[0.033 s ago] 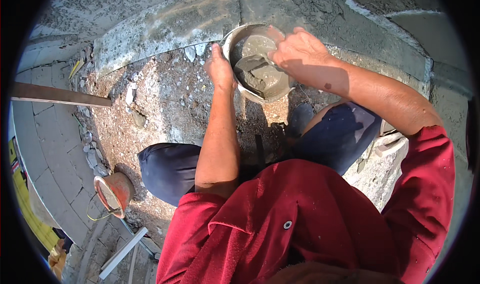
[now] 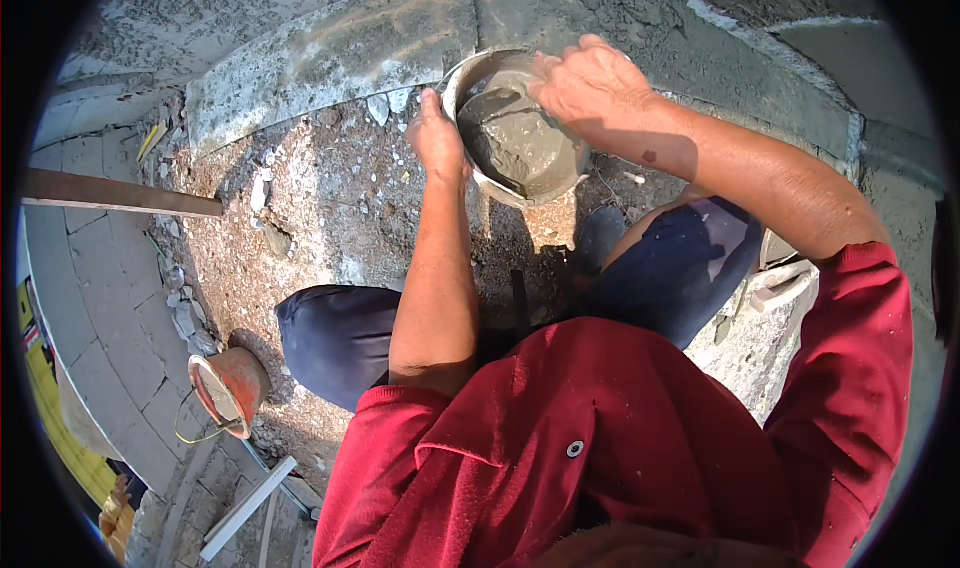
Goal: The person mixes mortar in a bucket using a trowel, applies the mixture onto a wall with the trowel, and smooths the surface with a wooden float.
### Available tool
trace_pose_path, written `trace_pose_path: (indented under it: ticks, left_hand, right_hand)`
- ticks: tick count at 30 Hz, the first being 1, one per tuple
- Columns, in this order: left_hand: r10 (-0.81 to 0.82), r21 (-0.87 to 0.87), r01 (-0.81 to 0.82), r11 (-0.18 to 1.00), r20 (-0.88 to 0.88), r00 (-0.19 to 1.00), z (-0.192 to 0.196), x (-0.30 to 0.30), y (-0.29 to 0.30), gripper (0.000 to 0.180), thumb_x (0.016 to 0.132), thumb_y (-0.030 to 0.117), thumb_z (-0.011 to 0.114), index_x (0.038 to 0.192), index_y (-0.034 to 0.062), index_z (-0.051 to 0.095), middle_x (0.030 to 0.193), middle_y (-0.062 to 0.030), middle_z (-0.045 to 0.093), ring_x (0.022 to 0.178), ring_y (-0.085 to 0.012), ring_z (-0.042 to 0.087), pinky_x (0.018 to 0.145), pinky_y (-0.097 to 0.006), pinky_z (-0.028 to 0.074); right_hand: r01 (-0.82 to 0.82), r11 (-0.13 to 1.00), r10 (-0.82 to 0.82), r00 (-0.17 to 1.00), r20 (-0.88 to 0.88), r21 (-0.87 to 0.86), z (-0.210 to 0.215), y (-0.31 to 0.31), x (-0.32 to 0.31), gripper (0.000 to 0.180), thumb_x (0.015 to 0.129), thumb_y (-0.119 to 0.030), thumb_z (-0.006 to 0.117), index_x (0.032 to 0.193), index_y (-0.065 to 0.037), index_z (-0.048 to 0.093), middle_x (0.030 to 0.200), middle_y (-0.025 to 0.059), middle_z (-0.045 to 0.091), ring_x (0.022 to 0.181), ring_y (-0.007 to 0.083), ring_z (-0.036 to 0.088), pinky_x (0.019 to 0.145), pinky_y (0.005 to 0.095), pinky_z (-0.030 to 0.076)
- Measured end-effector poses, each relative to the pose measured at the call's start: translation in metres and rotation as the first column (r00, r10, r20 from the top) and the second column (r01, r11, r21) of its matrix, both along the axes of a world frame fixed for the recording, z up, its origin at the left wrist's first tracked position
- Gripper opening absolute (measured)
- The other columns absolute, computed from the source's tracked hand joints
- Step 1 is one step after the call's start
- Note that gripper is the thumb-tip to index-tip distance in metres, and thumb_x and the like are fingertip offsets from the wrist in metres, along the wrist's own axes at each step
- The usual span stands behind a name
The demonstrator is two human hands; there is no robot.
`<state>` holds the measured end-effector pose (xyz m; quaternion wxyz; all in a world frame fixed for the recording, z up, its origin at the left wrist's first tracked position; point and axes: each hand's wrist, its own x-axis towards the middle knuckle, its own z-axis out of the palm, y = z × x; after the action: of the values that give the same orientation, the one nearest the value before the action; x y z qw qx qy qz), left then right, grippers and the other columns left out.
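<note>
Orange bucket (image 2: 228, 388): we see it on the rubble at the far left, well apart from our hands.
Left hand (image 2: 437, 140): it grips the left rim of the metal bowl (image 2: 478, 173).
Metal bowl: it sits on the ground before our knees, with wet grey mortar (image 2: 520, 143) inside.
Right hand (image 2: 592, 88): it is closed over the bowl's upper right edge; we cannot tell what it holds.
</note>
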<state>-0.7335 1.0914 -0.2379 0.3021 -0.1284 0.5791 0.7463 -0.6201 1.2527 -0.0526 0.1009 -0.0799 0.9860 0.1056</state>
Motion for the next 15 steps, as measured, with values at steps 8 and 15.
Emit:
trace_pose_path:
  ticks: [8,15]
  left_hand:
    - [0.086,-0.001,-0.086,0.996,-0.012,0.996,0.007,0.008,0.012,0.037,0.109,0.027,0.057,0.095,-0.0049,0.069,0.093,-0.0083,0.067,0.082,-0.0178,0.056,0.076,-0.036,0.049]
    - [0.113,0.076,-0.113,0.991,0.009,0.994,-0.005,0.003,0.009,0.036,0.108,0.026,0.057,0.096,-0.0054,0.069,0.094,-0.0098,0.069,0.080,-0.0186,0.060,0.076,-0.038,0.051]
  right_hand:
    - [0.410,0.910,-0.385,0.790,0.478,0.055,-0.070,0.021,0.025,0.018,0.084,-0.015,0.073,0.098,-0.005,0.079,0.093,0.0158,0.078,0.090,0.0280,0.078,0.073,0.0441,0.059]
    - [0.841,0.509,-0.301,0.373,0.877,-0.183,-0.066,0.001,0.026,0.027,0.092,-0.025,0.070,0.099,0.000,0.077,0.077,0.0128,0.070,0.061,0.0204,0.063,0.055,0.0392,0.048]
